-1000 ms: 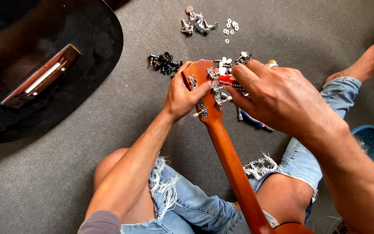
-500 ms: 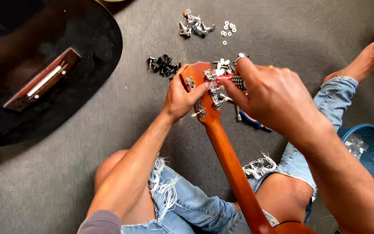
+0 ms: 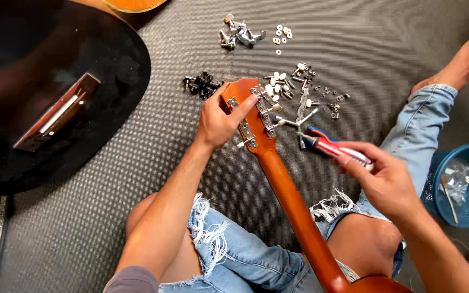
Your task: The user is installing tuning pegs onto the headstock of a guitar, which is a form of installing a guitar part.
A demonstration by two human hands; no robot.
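**Technician:** Since the earlier frame, the right hand (image 3: 389, 182) had drawn back from the headstock (image 3: 248, 111) toward the right knee, carrying the screwdriver (image 3: 335, 149) with it. Half a second before, that hand covered the tuners; now they were exposed.

**Inspector:** State of the fingers?

**Technician:** The right fingers were closed around the red, white and blue screwdriver handle, its tip pointing toward the headstock but apart from it. The left hand (image 3: 218, 122) gripped the headstock edge, thumb laid across the back, as in the earlier frames.

**Inspector:** Location of the workpiece?

**Technician:** The orange guitar neck (image 3: 291, 203) ran up between the legs, headstock resting on the grey floor mat (image 3: 153, 179).

**Inspector:** Progress?

**Technician:** Judged partial. Tuner plates (image 3: 264, 111) remained on the headstock. Loose silver tuners (image 3: 237, 35), white washers (image 3: 283, 35), black parts (image 3: 202, 84) and small screws (image 3: 332, 106) lay scattered beyond it. Whether they were coming off or going on could not be determined.
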